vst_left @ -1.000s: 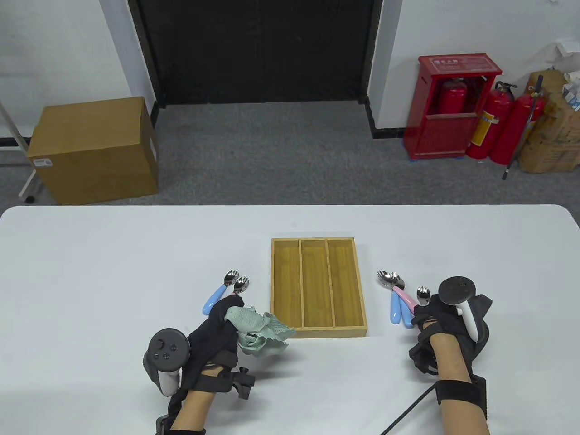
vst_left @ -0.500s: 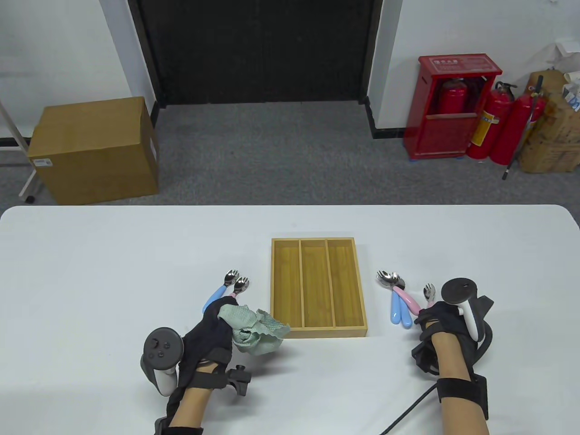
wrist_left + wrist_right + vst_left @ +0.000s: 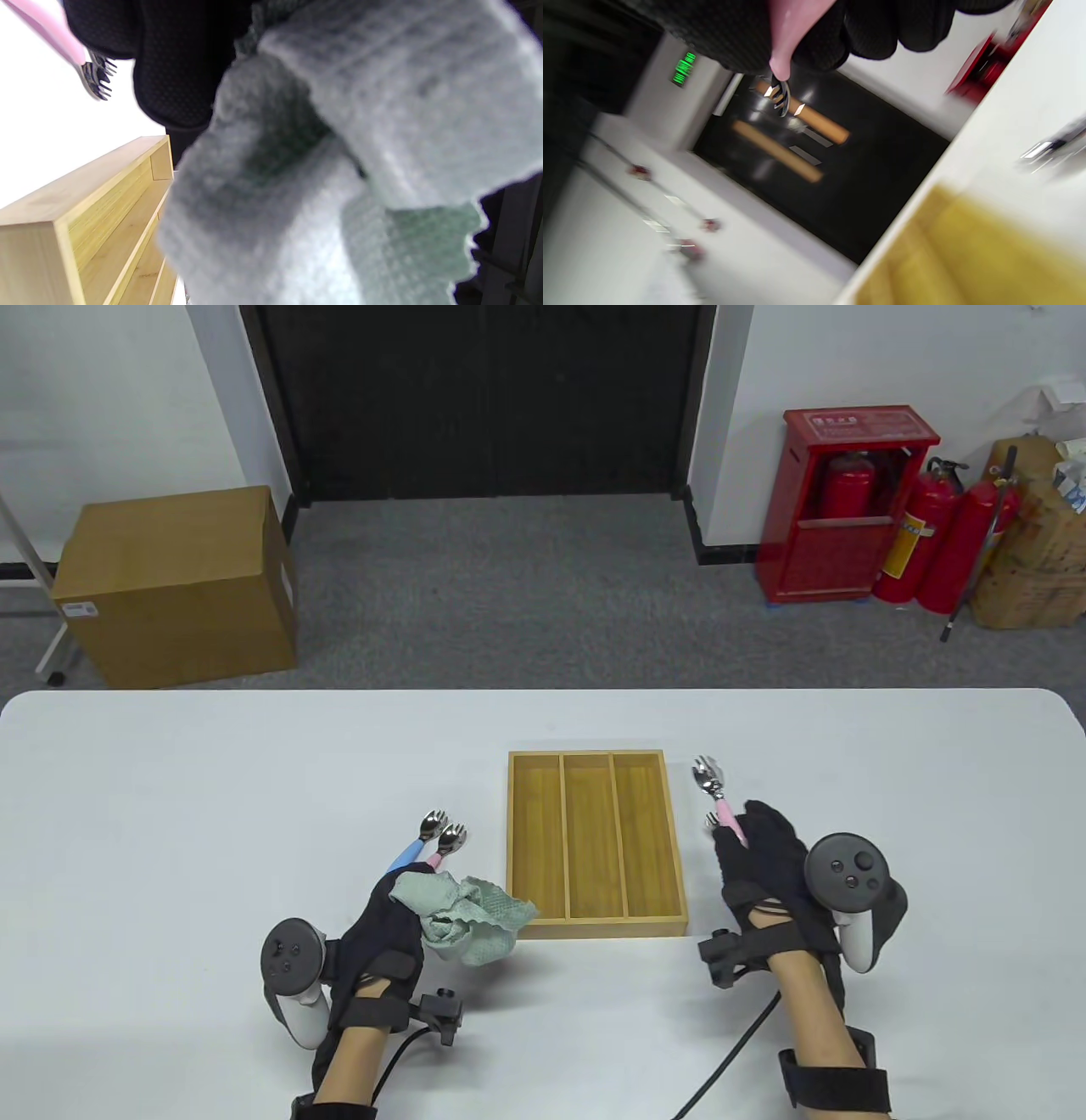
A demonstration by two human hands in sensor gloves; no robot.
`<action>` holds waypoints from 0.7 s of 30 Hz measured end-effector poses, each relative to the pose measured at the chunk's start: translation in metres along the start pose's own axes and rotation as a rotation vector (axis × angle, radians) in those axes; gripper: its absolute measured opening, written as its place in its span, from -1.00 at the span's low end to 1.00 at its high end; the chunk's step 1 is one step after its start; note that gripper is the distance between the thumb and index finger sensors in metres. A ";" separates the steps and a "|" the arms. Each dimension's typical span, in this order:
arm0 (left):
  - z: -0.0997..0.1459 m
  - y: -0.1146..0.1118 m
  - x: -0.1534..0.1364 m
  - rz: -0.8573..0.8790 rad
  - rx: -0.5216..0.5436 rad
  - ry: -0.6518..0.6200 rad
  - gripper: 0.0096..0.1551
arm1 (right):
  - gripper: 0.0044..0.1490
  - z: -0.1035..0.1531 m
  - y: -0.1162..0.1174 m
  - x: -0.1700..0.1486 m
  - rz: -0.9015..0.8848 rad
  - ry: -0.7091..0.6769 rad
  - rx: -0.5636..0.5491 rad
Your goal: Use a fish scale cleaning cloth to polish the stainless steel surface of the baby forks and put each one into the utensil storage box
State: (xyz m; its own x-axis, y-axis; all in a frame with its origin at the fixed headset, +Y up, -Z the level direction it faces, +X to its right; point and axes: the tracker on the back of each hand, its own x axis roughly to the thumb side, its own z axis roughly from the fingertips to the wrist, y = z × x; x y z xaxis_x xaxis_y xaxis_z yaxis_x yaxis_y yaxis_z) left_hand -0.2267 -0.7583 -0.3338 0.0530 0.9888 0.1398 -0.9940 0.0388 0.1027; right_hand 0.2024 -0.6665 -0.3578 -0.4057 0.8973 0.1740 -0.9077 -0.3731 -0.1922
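Note:
My left hand [image 3: 414, 892] grips a crumpled pale-green fish scale cloth [image 3: 472, 918] just off the wooden storage box's [image 3: 594, 929] near-left corner. In the left wrist view the cloth [image 3: 339, 169] fills most of the frame, beside the box [image 3: 85, 237]. My right hand [image 3: 747, 833] holds a pink-handled baby fork [image 3: 721, 806] above the table, right of the box, steel head pointing away. The pink handle [image 3: 793, 34] and tines show in the right wrist view. A blue-handled fork [image 3: 431, 824] and a pink-handled fork [image 3: 451, 838] lie left of the box. All three box compartments are bare.
One fork tip [image 3: 711, 819] pokes out from under my right hand; the rest of that right-side pile is hidden. The white table [image 3: 212, 814] stretches wide on both sides. A cardboard box [image 3: 178, 585] and red extinguishers [image 3: 848, 526] stand on the floor beyond.
My right hand lifted a pink fork off the right-side pile, turned over and swung left toward the box. My left hand drifted slightly back and left with the cloth.

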 end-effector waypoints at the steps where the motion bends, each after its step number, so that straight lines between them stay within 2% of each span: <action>1: 0.000 0.000 -0.001 0.004 0.003 0.006 -0.44 | -0.44 0.006 0.013 0.011 -0.080 -0.022 0.043; 5: -0.001 0.001 -0.005 0.034 -0.004 0.025 -0.44 | -0.45 0.032 0.062 0.027 -0.243 -0.071 0.167; 8: -0.002 0.001 -0.008 0.051 -0.007 0.042 -0.43 | -0.45 0.051 0.097 0.025 -0.258 -0.064 0.267; 10: -0.001 0.002 -0.009 0.057 0.002 0.046 -0.43 | -0.45 0.062 0.111 0.024 -0.233 -0.076 0.307; 14: 0.000 0.002 -0.009 0.067 0.008 0.057 -0.42 | -0.44 0.072 0.126 0.025 -0.165 -0.110 0.350; 21: 0.001 -0.006 -0.012 0.115 -0.024 0.089 -0.41 | -0.43 0.086 0.146 0.017 -0.123 -0.079 0.467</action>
State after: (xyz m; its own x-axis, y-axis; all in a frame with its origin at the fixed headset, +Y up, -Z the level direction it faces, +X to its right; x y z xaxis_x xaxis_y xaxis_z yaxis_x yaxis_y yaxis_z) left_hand -0.2210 -0.7702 -0.3347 -0.0686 0.9958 0.0612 -0.9951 -0.0727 0.0676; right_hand 0.0534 -0.7261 -0.3003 -0.2827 0.9276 0.2443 -0.8935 -0.3473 0.2848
